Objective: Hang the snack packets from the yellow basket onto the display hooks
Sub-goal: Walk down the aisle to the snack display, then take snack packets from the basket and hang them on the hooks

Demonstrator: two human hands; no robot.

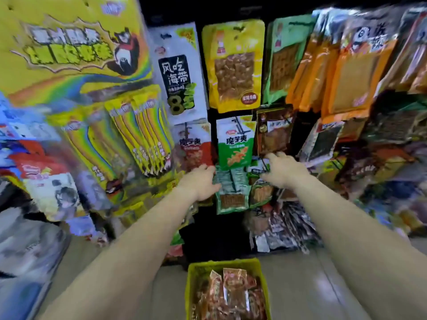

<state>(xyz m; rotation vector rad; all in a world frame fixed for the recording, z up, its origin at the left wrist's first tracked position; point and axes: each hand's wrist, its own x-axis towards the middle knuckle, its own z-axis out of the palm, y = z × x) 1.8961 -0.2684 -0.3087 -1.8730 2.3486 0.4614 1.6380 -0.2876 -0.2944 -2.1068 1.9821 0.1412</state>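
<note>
The yellow basket (222, 264) stands on the floor at the bottom centre, filled with several red-brown snack packets (233, 294). Both my arms stretch up to the display wall above it. My left hand (200, 182) grips the left edge of a green snack packet (232, 192) that hangs under a green-and-white packet (235, 142). My right hand (282, 172) reaches in from the right with its fingers spread, touching the top of a neighbouring green packet (261, 191). Motion blur hides the hooks and the fingertips.
Hanging packets cover the wall: a white seaweed pack (179, 72), a yellow pack (234, 65), orange packs (346, 72) to the right and long yellow strips (141, 130) to the left. Silver packets (284, 229) hang low on the right. Grey floor surrounds the basket.
</note>
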